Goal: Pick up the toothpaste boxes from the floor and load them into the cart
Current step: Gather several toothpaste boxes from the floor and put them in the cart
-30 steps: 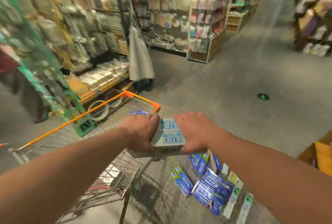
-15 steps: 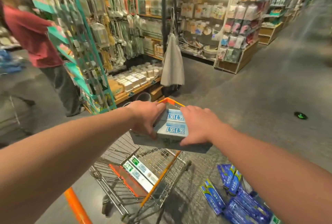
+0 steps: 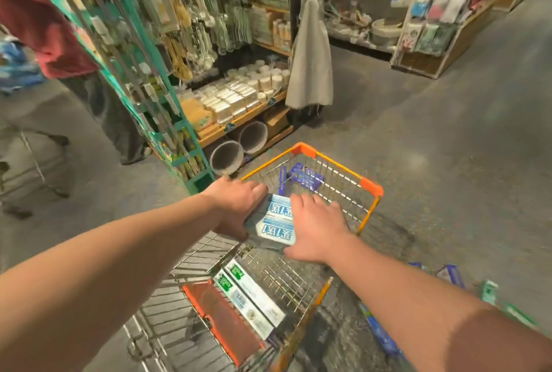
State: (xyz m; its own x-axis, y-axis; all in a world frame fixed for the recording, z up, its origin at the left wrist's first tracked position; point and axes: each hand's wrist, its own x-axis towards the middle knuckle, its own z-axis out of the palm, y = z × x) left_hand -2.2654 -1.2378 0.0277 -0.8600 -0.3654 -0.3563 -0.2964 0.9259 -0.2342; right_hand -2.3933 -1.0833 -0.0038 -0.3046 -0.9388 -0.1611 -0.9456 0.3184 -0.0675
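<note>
A stack of white and light-blue toothpaste boxes [image 3: 276, 223] hangs over the basket of the orange-rimmed wire cart [image 3: 370, 185]. My left hand [image 3: 237, 207] grips the stack's left side and my right hand [image 3: 316, 226] grips its right side. Two green-and-white boxes [image 3: 249, 297] lie in the near end of the cart, beside the orange child-seat flap [image 3: 221, 318]. Blue boxes [image 3: 301, 176] lie at the cart's far end. More blue boxes [image 3: 380, 338] lie on the floor to the cart's right, partly hidden by my right arm.
A teal display rack [image 3: 155, 96] and low wooden shelves [image 3: 239, 119] with packaged goods stand just left of the cart. A person in a red shirt [image 3: 38, 22] stands at far left. A beige apron [image 3: 310, 52] hangs ahead. Grey floor [image 3: 448, 132] stretches right.
Both hands have carried the stack of boxes from beside the cart to over its basket and lower. The view has tipped down, so the cart's inside now shows fully.
</note>
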